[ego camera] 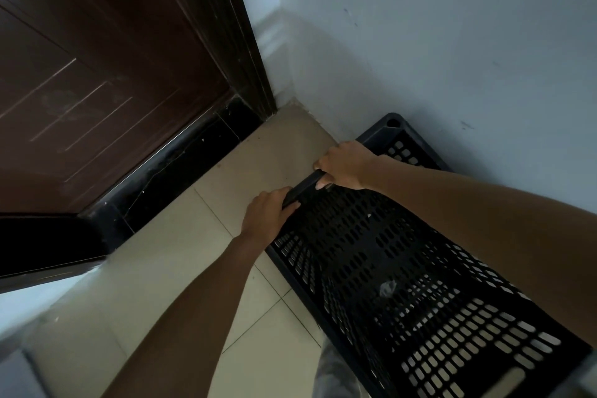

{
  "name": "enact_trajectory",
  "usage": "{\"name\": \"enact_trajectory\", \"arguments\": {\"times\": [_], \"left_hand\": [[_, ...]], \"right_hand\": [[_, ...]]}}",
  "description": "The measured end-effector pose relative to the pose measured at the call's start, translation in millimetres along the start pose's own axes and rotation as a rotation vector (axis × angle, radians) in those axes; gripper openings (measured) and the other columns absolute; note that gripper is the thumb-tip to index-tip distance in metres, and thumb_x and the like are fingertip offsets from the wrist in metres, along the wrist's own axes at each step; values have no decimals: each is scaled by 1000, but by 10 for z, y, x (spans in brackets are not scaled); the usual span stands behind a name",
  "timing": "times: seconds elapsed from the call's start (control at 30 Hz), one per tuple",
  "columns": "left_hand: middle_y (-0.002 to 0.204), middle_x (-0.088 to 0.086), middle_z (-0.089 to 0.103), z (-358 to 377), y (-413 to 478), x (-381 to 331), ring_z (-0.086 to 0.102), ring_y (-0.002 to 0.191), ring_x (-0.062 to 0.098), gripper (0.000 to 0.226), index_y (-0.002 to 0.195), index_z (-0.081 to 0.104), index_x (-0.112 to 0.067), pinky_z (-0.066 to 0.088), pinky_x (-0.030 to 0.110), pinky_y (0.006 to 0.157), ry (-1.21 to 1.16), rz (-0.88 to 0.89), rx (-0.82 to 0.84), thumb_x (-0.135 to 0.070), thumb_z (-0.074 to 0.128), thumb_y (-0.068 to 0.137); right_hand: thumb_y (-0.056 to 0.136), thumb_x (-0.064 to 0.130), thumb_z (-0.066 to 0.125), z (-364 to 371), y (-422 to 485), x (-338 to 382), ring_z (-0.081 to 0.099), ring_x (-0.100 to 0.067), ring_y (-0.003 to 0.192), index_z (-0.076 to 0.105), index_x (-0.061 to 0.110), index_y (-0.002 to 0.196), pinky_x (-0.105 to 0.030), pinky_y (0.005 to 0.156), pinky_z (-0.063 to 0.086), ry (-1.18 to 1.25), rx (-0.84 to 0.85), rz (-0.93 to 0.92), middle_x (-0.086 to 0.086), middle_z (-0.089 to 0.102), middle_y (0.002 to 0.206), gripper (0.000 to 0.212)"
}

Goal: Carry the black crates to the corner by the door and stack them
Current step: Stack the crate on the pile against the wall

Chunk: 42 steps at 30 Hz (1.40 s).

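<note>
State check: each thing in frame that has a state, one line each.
black crate: held at its rim by both hands, close beside the wall; can't tell whether another crate sits under it.
left hand: fingers curled round the crate rim.
right hand: fingers curled round the same rim.
door: looks closed.

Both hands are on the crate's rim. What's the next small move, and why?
Probably slide the black crate along the wall toward the door frame: the left hand and right hand grip its rim, and bare floor separates it from that corner.
</note>
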<state>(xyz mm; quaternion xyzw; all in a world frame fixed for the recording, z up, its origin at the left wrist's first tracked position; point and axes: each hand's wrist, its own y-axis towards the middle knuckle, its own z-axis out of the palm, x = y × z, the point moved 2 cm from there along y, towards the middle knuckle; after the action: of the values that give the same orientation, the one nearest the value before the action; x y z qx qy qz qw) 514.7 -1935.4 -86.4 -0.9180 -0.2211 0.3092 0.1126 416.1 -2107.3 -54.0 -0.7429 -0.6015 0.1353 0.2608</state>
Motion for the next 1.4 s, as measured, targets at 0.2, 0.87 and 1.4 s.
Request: {"name": "enact_trajectory", "arguments": {"times": [0.2,0.87,1.4], "left_hand": [[84,3,70,1,61,-19,67,72,22,25,115,58,-20,54,36,63,73,10,0,-35,57,95],[136,12,53,162,985,-983,56,116,28,55,148,32,-10,48,36,88,166,359,-59,-37,44,101],[116,15,63,303,1371,-1256,65,86,31,46,145,35,-7,50,37,62,122,429,-8,-27,40,103]], "right_hand": [[93,57,40,101,34,-62,53,-25,115,47,23,133,-37,97,41,41,-82,-38,-4,58,125,53],[99,44,28,788,-1179,-977,7,-18,150,0,17,155,-36,120,15,127,-366,287,0,3,163,69],[105,26,32,1067,-1199,-996,-4,-17,151,-6,16,155,-33,122,13,251,-426,330,2,-11,163,64]]}}
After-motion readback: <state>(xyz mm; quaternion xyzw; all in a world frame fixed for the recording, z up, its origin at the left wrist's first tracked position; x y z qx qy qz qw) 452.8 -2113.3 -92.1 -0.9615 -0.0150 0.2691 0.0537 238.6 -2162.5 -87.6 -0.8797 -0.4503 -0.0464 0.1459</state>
